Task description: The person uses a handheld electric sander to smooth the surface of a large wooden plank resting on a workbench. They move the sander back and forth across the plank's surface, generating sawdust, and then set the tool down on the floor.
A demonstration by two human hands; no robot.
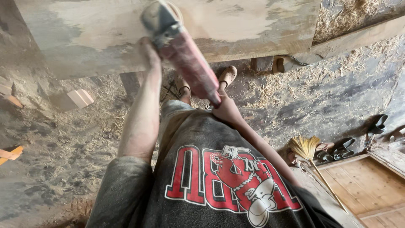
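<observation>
Dusty workshop floor littered with shavings and wood offcuts; a broom and sandals lie off to one side. A big worn wooden board sits on supports. The person's left hand grips the front of a red power grinder resting on the board; right hand is closed around its rear handle.

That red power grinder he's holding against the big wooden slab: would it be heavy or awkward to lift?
Probably hefty: the grinder has a long red body and a metal head, and both the left hand and right hand grip it. Its hard casing looks stiff. Its dusty surface could be slippery.
</observation>
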